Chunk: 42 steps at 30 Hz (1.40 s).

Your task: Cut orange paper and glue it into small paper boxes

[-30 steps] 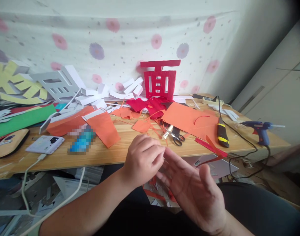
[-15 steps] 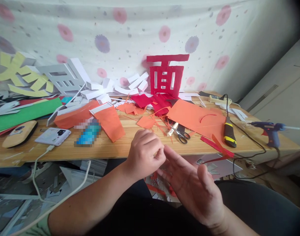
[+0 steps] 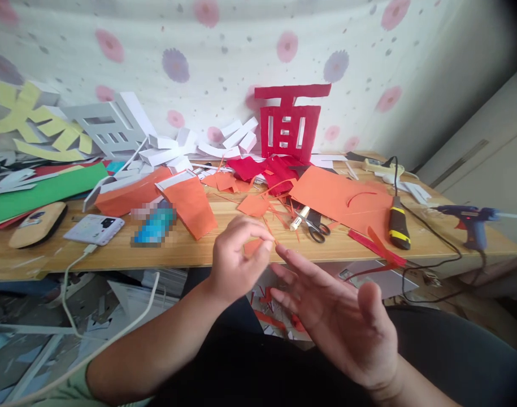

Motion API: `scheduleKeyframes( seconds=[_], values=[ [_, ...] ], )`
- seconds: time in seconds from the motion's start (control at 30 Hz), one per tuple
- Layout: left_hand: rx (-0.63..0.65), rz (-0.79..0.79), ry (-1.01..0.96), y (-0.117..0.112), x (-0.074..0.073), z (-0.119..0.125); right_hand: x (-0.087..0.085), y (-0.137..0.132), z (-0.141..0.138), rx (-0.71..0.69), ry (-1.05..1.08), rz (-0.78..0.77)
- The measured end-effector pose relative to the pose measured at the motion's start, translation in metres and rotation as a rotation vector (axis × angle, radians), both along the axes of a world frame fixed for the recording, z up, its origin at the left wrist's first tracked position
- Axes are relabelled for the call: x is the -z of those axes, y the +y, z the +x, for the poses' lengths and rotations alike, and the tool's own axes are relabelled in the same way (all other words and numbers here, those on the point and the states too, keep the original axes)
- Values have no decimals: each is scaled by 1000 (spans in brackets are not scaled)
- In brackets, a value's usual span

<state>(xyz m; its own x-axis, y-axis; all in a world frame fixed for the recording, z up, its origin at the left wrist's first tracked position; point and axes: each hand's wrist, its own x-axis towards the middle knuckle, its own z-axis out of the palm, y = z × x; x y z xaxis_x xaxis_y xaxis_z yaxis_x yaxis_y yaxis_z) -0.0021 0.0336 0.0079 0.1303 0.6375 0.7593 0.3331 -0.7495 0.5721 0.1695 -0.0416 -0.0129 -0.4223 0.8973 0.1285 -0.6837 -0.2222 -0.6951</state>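
Observation:
My left hand (image 3: 237, 261) is raised before the desk's front edge, thumb and index finger pinched together. What the pinch holds, if anything, is too small to make out. Just right of that pinch are the fingertips of my right hand (image 3: 340, 319), which lies open, palm up, fingers stretched and thumb apart. Behind both hands, on the desk, lie an orange fabric piece (image 3: 253, 204), thin orange scraps and black-handled scissors (image 3: 318, 230) beside a cream-handled tool (image 3: 299, 218). A large orange sheet (image 3: 343, 198) spreads further right.
A red cut-out character (image 3: 291, 133) stands at the back, with white foam pieces (image 3: 237, 138) to its left. Orange-covered blocks (image 3: 190, 203) and a phone (image 3: 94, 229) on a cable are at left. A black-yellow tool (image 3: 399, 226) and glue gun (image 3: 470, 217) are at right.
My left hand has turned from a closed fist to a thumb-and-index pinch, drawing slightly left. My right hand has shifted a little right and stays open. The view has tilted slightly.

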Motion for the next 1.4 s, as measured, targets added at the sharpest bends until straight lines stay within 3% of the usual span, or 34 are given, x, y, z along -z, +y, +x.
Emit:
scheduleKeyframes(
  seconds=[0.1, 0.4, 0.57, 0.77, 0.87, 1.13, 1.27, 1.4],
  values=[
    [13, 127, 109, -10, -3, 5, -2, 1, 0, -1, 40, -9],
    [-139, 302, 244, -11, -4, 12, -3, 3, -1, -12, 69, -8],
    [-138, 210, 204, -10, -5, 13, -1, -1, -1, -1, 3, 72],
    [63, -3, 44, -15, -11, 9, -3, -3, 0, 35, -36, 102],
    [95, 39, 74, -16, -12, 8, -3, -1, 0, 50, -38, 126],
    [3, 229, 289, -13, -17, 4, 2, 1, 5, 71, -166, 168],
    [-15, 243, 434, -11, -16, 3, 4, 2, 8, 106, -287, 213],
    [-56, 252, 440, -13, -10, 6, 4, 2, 7, 105, -246, 201]
  ],
)
